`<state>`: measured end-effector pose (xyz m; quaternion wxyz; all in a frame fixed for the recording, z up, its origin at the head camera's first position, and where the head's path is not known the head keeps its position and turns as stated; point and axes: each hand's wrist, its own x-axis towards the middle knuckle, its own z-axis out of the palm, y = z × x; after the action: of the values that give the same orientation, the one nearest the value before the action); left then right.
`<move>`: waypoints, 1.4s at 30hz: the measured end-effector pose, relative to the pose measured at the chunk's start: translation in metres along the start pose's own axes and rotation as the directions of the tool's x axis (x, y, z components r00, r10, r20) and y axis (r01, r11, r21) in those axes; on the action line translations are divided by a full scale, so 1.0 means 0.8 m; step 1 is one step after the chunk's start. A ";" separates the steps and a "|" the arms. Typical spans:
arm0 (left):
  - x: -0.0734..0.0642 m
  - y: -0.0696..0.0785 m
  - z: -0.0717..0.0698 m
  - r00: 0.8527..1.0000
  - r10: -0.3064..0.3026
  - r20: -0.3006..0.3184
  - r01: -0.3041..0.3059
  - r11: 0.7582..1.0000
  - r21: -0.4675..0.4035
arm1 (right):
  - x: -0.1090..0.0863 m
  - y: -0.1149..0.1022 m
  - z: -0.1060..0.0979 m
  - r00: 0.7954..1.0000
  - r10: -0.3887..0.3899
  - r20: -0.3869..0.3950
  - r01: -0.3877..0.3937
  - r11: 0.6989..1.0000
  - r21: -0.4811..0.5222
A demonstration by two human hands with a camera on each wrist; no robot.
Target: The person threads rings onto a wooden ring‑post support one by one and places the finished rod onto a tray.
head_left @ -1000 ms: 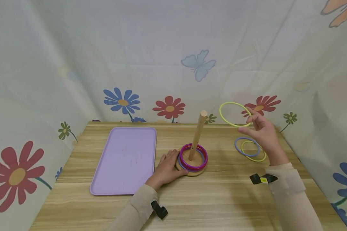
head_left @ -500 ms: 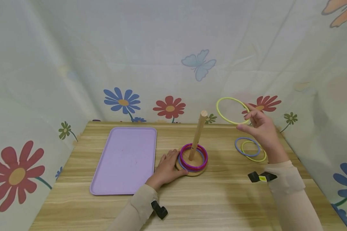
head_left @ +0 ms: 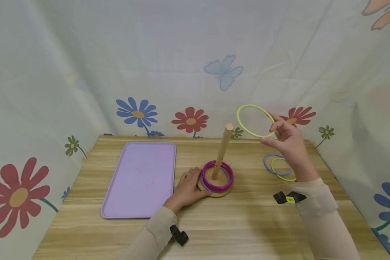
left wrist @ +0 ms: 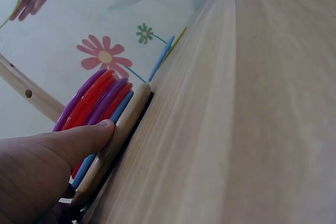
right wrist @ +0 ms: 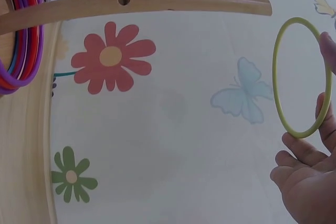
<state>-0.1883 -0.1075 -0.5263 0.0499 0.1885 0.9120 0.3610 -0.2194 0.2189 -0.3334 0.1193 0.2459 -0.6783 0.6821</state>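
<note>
A wooden stand with an upright peg [head_left: 222,148] and a round base [head_left: 219,195] is on the table. Purple, red and blue rings [left wrist: 88,104] lie stacked around the peg's foot. My left hand [head_left: 187,191] holds the base from its left, the thumb pressed on its edge beside the stack; its fingers are largely hidden in the left wrist view. Raised to the right of the peg, my right hand [head_left: 288,146] pinches a thin yellow-green ring [right wrist: 275,77] between thumb and fingers. That ring is tilted, just right of the peg's top in the head view.
On the wooden table [head_left: 230,231], a blue ring [head_left: 265,164] overlaps another yellow-green ring [head_left: 284,179] at the right. A flat lilac tray [head_left: 139,180] lies left of the left hand. A flower-printed cloth [head_left: 162,65] hangs behind and along the sides.
My right hand has moved left and slightly up with the yellow-green ring, bringing it closer to the peg's top. The left hand stays on the base.
</note>
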 end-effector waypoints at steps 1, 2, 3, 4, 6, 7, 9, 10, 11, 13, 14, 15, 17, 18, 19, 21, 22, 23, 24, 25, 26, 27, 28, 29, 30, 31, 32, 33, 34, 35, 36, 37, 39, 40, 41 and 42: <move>0.000 0.000 0.000 1.000 -0.001 -0.001 0.001 1.000 0.002 | 0.001 -0.001 0.002 1.000 -0.001 0.004 0.001 1.000 -0.003; 0.001 0.000 0.000 1.000 0.000 -0.003 0.000 1.000 0.003 | 0.002 -0.003 0.004 1.000 -0.001 0.007 0.001 1.000 -0.004; 0.001 0.000 0.000 1.000 0.000 -0.003 0.000 1.000 0.003 | 0.003 -0.004 0.005 1.000 -0.003 0.012 0.003 1.000 -0.006; 0.001 0.000 0.000 1.000 0.000 -0.003 0.000 1.000 0.005 | 0.004 -0.005 0.006 1.000 -0.005 0.016 0.005 1.000 -0.007; 0.001 0.000 0.000 1.000 -0.001 -0.001 0.001 1.000 0.008 | 0.005 -0.006 0.009 1.000 -0.011 0.018 0.011 1.000 -0.008; 0.001 0.000 0.000 1.000 -0.001 0.000 0.001 1.000 0.009 | 0.006 -0.006 0.010 1.000 -0.013 0.021 0.013 1.000 -0.006; 0.001 0.000 0.000 1.000 -0.003 0.001 0.003 1.000 0.011 | 0.007 -0.007 0.013 1.000 -0.012 0.025 0.012 1.000 -0.006; 0.001 0.000 0.000 1.000 -0.003 0.000 0.003 1.000 0.010 | 0.008 -0.007 0.014 1.000 -0.013 0.027 0.013 1.000 0.001; 0.001 0.000 0.000 1.000 -0.002 -0.001 0.002 1.000 0.008 | 0.009 -0.006 0.016 0.999 -0.012 0.031 0.012 1.000 0.001; 0.001 0.000 0.000 1.000 0.000 -0.004 0.000 1.000 0.006 | 0.011 -0.006 0.020 0.999 -0.007 0.045 0.007 1.000 0.007; 0.001 -0.001 0.000 1.000 0.000 -0.004 0.000 1.000 0.005 | 0.011 -0.006 0.022 0.999 -0.007 0.049 0.006 1.000 0.008; 0.001 -0.001 0.000 1.000 0.001 -0.005 -0.001 1.000 0.005 | 0.011 -0.005 0.024 0.999 -0.006 0.052 0.006 1.000 0.007; 0.001 -0.001 0.000 1.000 0.001 -0.004 -0.001 1.000 0.002 | 0.012 -0.004 0.028 0.998 -0.004 0.057 0.004 1.000 0.001; 0.001 -0.001 0.000 1.000 0.001 -0.002 -0.001 1.000 0.002 | 0.012 -0.003 0.029 0.998 -0.004 0.060 0.004 1.000 0.001; 0.001 0.000 0.000 1.000 0.000 -0.002 0.000 1.000 -0.001 | 0.012 -0.002 0.031 0.998 -0.003 0.063 0.003 1.000 0.000; 0.001 0.000 0.000 1.000 -0.001 0.000 0.001 1.000 -0.004 | 0.011 0.000 0.034 0.998 0.000 0.068 0.000 1.000 0.004; 0.000 0.000 0.000 1.000 -0.002 0.001 0.002 1.000 -0.005 | 0.011 0.001 0.036 0.997 0.000 0.073 -0.001 1.000 0.005; 0.000 -0.001 0.000 1.000 -0.003 0.003 0.003 1.000 -0.002 | 0.011 0.002 0.037 0.997 0.005 0.079 -0.005 1.000 0.005; 0.000 -0.001 0.000 1.000 -0.005 0.004 0.005 1.000 -0.001 | 0.010 0.003 0.039 0.996 0.007 0.086 -0.007 1.000 0.005; 0.000 -0.001 0.000 1.000 -0.006 0.004 0.006 1.000 -0.001 | 0.010 0.004 0.041 0.996 0.011 0.091 -0.011 1.000 0.003; 0.000 -0.001 0.000 1.000 -0.007 0.005 0.007 1.000 0.000 | 0.010 0.006 0.043 0.995 0.013 0.095 -0.013 1.000 -0.001; 0.000 0.000 0.000 1.000 -0.008 0.006 0.008 1.000 0.001 | 0.009 0.007 0.044 0.995 0.018 0.101 -0.018 1.000 -0.002; 0.000 0.000 0.000 1.000 -0.007 0.007 0.007 1.000 -0.001 | 0.008 0.008 0.045 0.994 0.023 0.106 -0.023 1.000 -0.003; 0.000 0.000 -0.001 1.000 -0.006 0.007 0.006 1.000 -0.002 | 0.007 0.009 0.046 0.993 0.031 0.111 -0.031 1.000 -0.003; -0.001 0.001 -0.001 1.000 -0.005 0.006 0.006 1.000 -0.006 | 0.006 0.010 0.047 0.993 0.037 0.114 -0.036 0.999 -0.006; -0.001 0.001 -0.001 1.000 -0.005 0.008 0.005 1.000 -0.005 | 0.004 0.011 0.048 0.992 0.043 0.118 -0.043 0.999 -0.005; -0.001 0.001 -0.001 1.000 -0.001 0.006 0.001 1.000 -0.006 | 0.003 0.012 0.049 0.992 0.048 0.119 -0.047 0.999 -0.005; -0.001 0.001 -0.001 1.000 -0.002 0.008 0.002 1.000 -0.004 | 0.002 0.013 0.049 0.991 0.052 0.120 -0.052 0.999 -0.002; -0.001 0.001 -0.001 1.000 0.001 0.007 -0.001 1.000 -0.004 | 0.001 0.015 0.050 0.991 0.054 0.119 -0.054 0.999 -0.004; -0.001 0.001 -0.001 1.000 0.000 0.008 0.000 1.000 0.001 | 0.000 0.016 0.050 0.991 0.057 0.119 -0.057 0.998 -0.004; -0.001 0.001 -0.001 1.000 0.000 0.008 0.000 1.000 0.001 | -0.001 0.018 0.051 0.991 0.055 0.119 -0.055 0.998 -0.002; -0.001 0.001 -0.001 1.000 0.000 0.007 0.000 1.000 0.002 | -0.002 0.019 0.051 0.991 0.055 0.120 -0.056 0.998 0.001; -0.001 0.001 -0.001 1.000 -0.002 0.005 0.002 1.000 0.001 | -0.004 0.022 0.052 0.991 0.056 0.119 -0.056 0.998 -0.003; -0.001 0.001 -0.001 1.000 -0.001 0.001 0.001 1.000 0.000 | -0.005 0.023 0.053 0.991 0.055 0.119 -0.054 0.999 -0.007; -0.001 0.001 -0.001 1.000 -0.003 0.001 0.003 1.000 0.000 | -0.006 0.025 0.053 0.991 0.053 0.120 -0.052 0.999 -0.011; -0.001 0.002 -0.001 1.000 -0.002 -0.002 0.002 1.000 -0.004 | -0.007 0.026 0.053 0.991 0.050 0.122 -0.048 0.999 -0.018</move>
<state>-0.1872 -0.1075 -0.5251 0.0498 0.1870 0.9115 0.3629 -0.2177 0.1767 -0.3558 0.0624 0.2695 -0.6952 0.6634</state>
